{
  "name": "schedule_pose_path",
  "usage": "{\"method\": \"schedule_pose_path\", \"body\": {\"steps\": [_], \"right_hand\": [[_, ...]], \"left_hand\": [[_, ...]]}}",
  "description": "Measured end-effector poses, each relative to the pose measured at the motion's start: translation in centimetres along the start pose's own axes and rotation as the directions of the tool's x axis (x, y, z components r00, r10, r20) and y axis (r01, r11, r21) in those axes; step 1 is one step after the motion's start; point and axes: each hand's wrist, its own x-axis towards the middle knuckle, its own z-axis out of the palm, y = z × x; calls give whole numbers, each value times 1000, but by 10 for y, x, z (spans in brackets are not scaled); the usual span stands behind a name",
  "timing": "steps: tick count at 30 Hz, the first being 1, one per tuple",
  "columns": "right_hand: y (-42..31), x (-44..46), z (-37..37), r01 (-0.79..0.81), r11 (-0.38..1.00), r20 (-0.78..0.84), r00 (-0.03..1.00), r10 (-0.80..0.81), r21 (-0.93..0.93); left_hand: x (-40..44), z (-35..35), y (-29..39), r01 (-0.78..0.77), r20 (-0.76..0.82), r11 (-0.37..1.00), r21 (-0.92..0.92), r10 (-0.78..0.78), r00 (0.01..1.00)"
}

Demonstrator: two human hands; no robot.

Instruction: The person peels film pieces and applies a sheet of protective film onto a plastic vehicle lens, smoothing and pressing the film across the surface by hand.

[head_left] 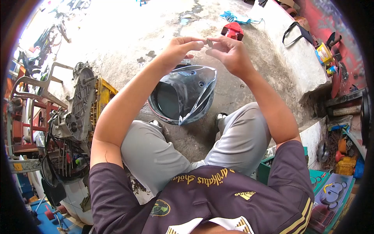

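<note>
My left hand (180,50) is raised in front of me, thumb and forefinger close together near a small dark piece (209,42). On the other side of that piece, my right hand (230,52) pinches it between thumb and forefinger. Whether the left fingers touch it is hard to tell. Below both hands, a round tub (156,102) holding dark liquid stands on the floor between my legs. A dark, glossy curved panel (193,84) with two round holes rests across the tub.
A red object (233,30) and a blue cloth (237,17) lie on the floor ahead. At left are a metal engine casing (82,101), a yellow crate (104,93) and a chair frame (43,84). A white ledge (292,58) runs along the right.
</note>
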Motion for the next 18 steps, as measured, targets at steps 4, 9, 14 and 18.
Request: {"method": "schedule_pose_path", "body": {"steps": [4,9,14,18], "right_hand": [[12,3,3,4,998,-30,1000,-2,64],[9,3,-1,-11,993,-18,1000,14,121],[17,5,-1,24,991,-28,999,-21,128],[12,5,-3,27,995,-31,999,-25,97]], "left_hand": [[-3,0,4,-17,14,999,-49,18,1000],[-5,-2,4,-68,62,996,-63,72,995],[-6,-4,4,-91,98,994,-58,96,990],[-6,-1,2,-98,88,990,-103,108,990]]}}
